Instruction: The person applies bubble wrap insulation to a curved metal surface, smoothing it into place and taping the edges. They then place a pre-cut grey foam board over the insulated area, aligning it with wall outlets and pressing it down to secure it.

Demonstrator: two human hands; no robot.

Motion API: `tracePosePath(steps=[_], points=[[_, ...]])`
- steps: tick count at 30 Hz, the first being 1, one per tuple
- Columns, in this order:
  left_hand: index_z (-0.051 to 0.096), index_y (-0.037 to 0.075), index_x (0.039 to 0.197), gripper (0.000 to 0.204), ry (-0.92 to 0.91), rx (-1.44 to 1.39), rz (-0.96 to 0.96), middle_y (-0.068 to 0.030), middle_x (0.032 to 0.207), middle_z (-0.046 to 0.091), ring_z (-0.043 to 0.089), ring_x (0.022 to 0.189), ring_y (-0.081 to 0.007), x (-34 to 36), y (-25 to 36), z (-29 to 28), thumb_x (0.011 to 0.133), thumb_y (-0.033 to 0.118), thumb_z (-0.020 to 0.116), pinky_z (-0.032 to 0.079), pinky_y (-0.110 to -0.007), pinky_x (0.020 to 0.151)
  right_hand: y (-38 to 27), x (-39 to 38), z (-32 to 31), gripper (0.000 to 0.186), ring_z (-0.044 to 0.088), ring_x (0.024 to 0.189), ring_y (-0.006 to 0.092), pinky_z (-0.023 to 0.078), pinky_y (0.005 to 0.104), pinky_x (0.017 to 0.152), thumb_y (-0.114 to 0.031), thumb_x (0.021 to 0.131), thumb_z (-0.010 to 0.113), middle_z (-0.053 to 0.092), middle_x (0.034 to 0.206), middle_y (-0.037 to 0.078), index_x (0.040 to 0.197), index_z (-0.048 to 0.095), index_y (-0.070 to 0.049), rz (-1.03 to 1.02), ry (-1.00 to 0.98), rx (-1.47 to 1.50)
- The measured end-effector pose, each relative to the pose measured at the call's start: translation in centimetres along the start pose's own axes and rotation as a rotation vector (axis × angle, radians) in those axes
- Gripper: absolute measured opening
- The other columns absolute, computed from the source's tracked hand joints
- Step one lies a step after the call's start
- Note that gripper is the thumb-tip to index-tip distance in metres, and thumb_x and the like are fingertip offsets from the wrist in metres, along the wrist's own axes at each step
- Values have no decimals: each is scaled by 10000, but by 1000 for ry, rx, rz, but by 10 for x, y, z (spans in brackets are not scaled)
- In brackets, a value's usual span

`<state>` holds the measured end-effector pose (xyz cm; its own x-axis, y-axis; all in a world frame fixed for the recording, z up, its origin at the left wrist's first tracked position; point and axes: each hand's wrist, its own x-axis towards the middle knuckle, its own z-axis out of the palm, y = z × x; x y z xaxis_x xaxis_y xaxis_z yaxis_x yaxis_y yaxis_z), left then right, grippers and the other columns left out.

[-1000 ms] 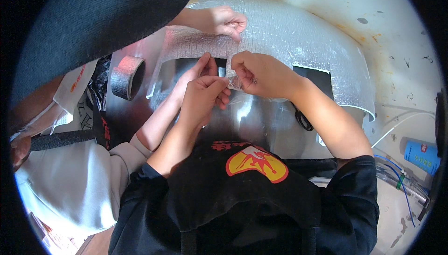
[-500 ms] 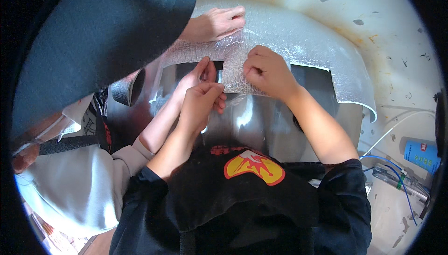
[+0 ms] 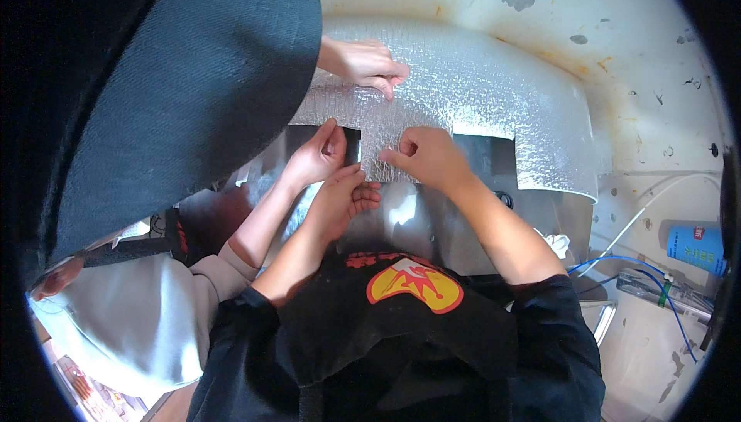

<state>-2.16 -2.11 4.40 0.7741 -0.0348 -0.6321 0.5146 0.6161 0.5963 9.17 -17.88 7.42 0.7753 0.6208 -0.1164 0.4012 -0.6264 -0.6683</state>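
A silver foil-faced insulation sheet (image 3: 494, 90) with square cut-outs lies over a curved, dark, shiny metal surface (image 3: 417, 229). My left hand (image 3: 340, 202) pinches the lower left corner of the sheet's middle tab, its other fingers loosely spread below. On the right part of that tab rests my right hand (image 3: 434, 158), fingers curled in and thumb sticking out against the foil, with nothing seen inside. A co-worker's hand (image 3: 316, 156) pinches beside the left cut-out, just above my left hand. The co-worker's other hand (image 3: 363, 63) presses the foil farther back.
The co-worker's dark hat (image 3: 193, 98) covers the left side, above a pale sleeve (image 3: 139, 314). A worn white wall (image 3: 587, 59) curves around the back and right. Blue tubing (image 3: 617, 260), a blue can (image 3: 695, 248) and a crumpled white scrap (image 3: 554, 244) are at right.
The view has shifted, so the foil sits lower and slightly left. My right thumb now sticks out from the curled fingers. The co-worker's far hand has a fingertip pointing down onto the foil.
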Motion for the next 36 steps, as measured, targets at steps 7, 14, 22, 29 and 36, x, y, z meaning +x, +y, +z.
tracePosePath(steps=[7,14,22,29,36], points=[[511,37,973,231,-218,-272,-19,-85,814,584,573,667,-157,-11,0,8,932,256,450,467,-240,624,17,-6,31,218,526,571,191,427,309,544,-177,721,670,546,640,90,744,516,-25,33,25,433],[517,43,714,282,38,211,204,-19,607,509,466,508,-106,31,-34,-13,906,250,517,390,-240,484,43,-3,13,169,427,594,57,357,229,511,-18,739,600,459,646,-13,813,453,-59,-17,56,370],[523,41,705,288,78,225,215,-19,588,498,465,497,-106,31,-43,-4,902,250,523,383,-245,456,52,-3,-42,208,326,490,0,266,182,445,62,781,544,366,588,-87,829,402,-82,42,-5,631],[525,48,747,253,90,181,215,-17,615,503,484,521,-114,34,-34,-10,905,245,518,408,-245,485,78,-38,-65,215,353,499,32,296,180,446,71,793,505,403,611,-55,840,411,-116,101,368,977],[517,55,781,225,107,169,181,-18,646,514,495,536,-115,36,-38,-16,915,234,496,420,-249,503,110,-64,-108,238,419,528,58,327,187,462,100,761,480,485,657,-11,868,426,-106,97,595,1067]])
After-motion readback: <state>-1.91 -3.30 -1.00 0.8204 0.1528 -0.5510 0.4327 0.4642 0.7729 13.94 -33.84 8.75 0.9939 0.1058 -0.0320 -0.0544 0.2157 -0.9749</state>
